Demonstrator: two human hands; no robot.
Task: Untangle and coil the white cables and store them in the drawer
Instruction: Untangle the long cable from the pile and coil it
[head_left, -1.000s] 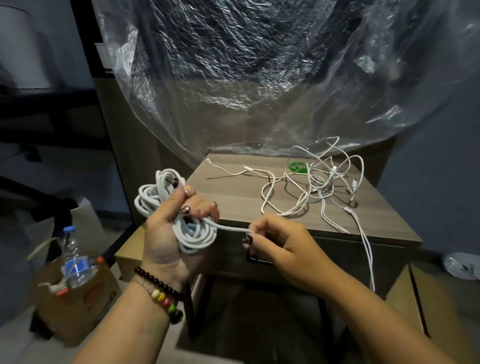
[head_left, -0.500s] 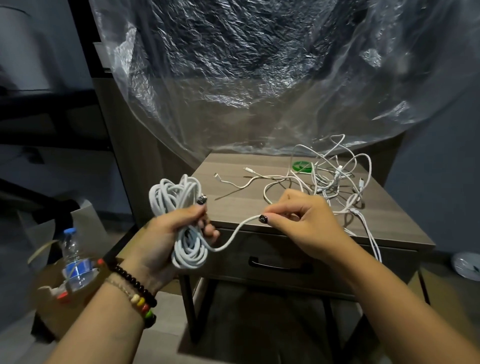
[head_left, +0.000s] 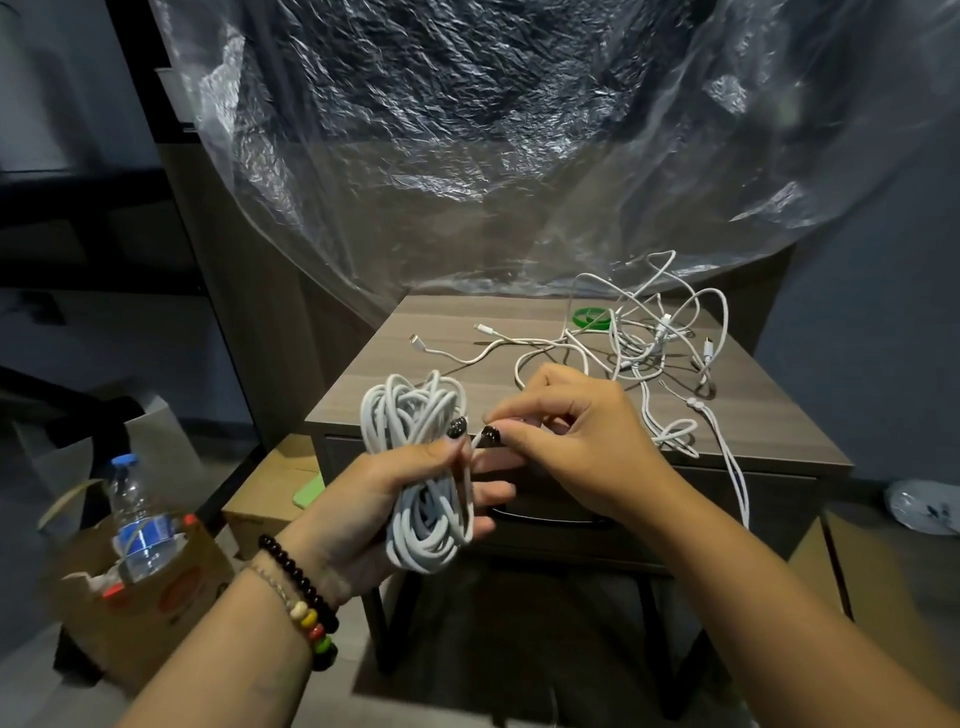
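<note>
White thick coiled cable (head_left: 418, 467) is filling my gripping left hand (head_left: 374, 499); my right hand (head_left: 566, 441) is pinching its tail — I'm tucking snugly.

- we see left hand (head_left: 384, 499) gripping the coiled white cable (head_left: 421, 467)
- right hand (head_left: 582, 441) pinches its loose end
- tangled cables (head_left: 639, 343) on the nightstand (head_left: 467, 322)

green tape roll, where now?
Head view: green tape roll lies flat at the nightstand's back, right of centre, beside the tangled white cables.
</note>
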